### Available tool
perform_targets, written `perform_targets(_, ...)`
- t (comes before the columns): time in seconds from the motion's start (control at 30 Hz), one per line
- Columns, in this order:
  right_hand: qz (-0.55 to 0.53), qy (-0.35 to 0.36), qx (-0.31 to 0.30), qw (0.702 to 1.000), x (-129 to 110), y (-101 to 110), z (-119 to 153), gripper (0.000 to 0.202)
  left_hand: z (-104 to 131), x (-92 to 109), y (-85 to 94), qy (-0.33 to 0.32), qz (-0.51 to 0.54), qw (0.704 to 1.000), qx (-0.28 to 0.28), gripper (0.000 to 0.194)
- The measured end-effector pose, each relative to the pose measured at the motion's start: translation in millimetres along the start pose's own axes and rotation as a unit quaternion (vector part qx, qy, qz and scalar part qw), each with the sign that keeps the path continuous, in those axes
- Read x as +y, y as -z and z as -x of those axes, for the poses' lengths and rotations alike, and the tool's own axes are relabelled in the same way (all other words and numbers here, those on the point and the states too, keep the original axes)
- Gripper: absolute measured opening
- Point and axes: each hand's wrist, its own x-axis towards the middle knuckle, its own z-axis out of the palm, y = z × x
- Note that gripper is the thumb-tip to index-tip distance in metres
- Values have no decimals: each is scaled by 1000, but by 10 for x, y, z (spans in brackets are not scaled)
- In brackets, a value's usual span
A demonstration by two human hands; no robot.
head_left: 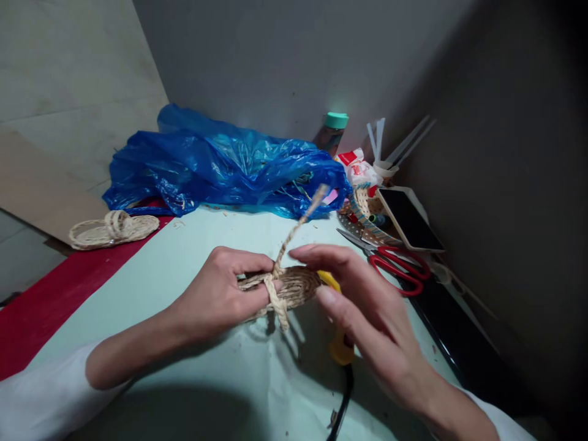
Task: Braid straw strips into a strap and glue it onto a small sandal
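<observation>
A small woven straw sole (301, 286) with braided straps is held above the pale green table covering. My left hand (225, 285) grips its left part, thumb and fingers closed round it beside the straps. From the strap, a twisted straw strand (294, 231) sticks up and to the right. My right hand (362, 303) is at the sole's right end, its fingers apart and curved around that end; whether they touch it is unclear. Behind the right hand's fingers lies a yellow tool (340, 348) with a black cord, partly hidden.
Red-handled scissors (399, 264) lie to the right, near a dark-screened tablet (410, 218) and a basket (362, 208). A blue plastic bag (220, 165) and a green-capped jar (333, 131) are behind. A finished-looking straw slipper (114, 229) rests on red cloth (73, 288).
</observation>
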Motion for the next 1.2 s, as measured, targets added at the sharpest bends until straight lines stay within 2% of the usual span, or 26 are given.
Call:
perform_targets(0.07,-10,4,73,997,17,50,-9,20,-6,-12,16,36,41,998,-12,18)
perform_targets(0.13,-18,6,123,992,59,85,-19,18,-12,-15,16,43,57,997,-13,15)
perform_targets(0.23,-23,2,145,989,108,98,-30,22,-20,-11,-7,68,68,995,-15,12)
perform_targets(0.33,-16,-7,126,992,95,85,-46,21,-24,-7,-20,98,97,990,-29,12)
perform_targets(0.5,14,-5,73,997,13,107,-81,14,-14,18,2,104,130,985,-37,9)
perform_targets(0.6,36,5,46,998,-20,143,-73,18,-12,34,2,103,132,985,-42,12)
perform_targets(0.73,44,-21,62,997,-14,151,-52,34,-9,32,-22,71,103,991,-37,18)
perform_targets(0.87,2,-39,93,995,9,129,-73,46,14,29,-60,7,42,999,-12,19)
perform_targets(0.93,-51,-52,95,993,10,133,-103,40,34,29,-81,-36,13,999,-11,19)
perform_targets(1.0,-134,-80,70,985,1,153,-137,14,56,25,-98,-75,-12,997,-10,19)
perform_targets(1.07,-225,-111,13,968,-19,185,-163,28,76,17,-103,-106,-30,994,-5,19)
perform_targets(1.2,-317,-138,-86,934,-76,253,-164,37,95,10,-82,-144,-75,987,11,16)
